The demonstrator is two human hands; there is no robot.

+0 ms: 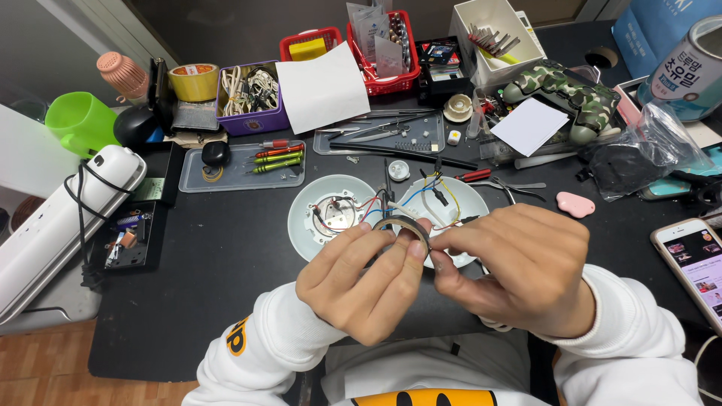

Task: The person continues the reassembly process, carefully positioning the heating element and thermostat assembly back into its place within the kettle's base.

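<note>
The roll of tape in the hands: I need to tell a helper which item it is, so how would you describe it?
On the black table, look just in front of the two round white housings with loose coloured wires. There the left hand and right hand pinch a small dark ring, the roll of tape. Unlike the fat yellow tape roll far back on the left, it is thin, dark and held off the table.

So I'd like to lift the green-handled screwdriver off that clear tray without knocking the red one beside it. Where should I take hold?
Grip the green-handled screwdriver by its thick handle, coming from above with fingers pinching front and back. It lies flat and crosswise on the clear tray, the red-handled screwdriver close behind and another green one close in front, so a narrow pinch probably suits.
</note>
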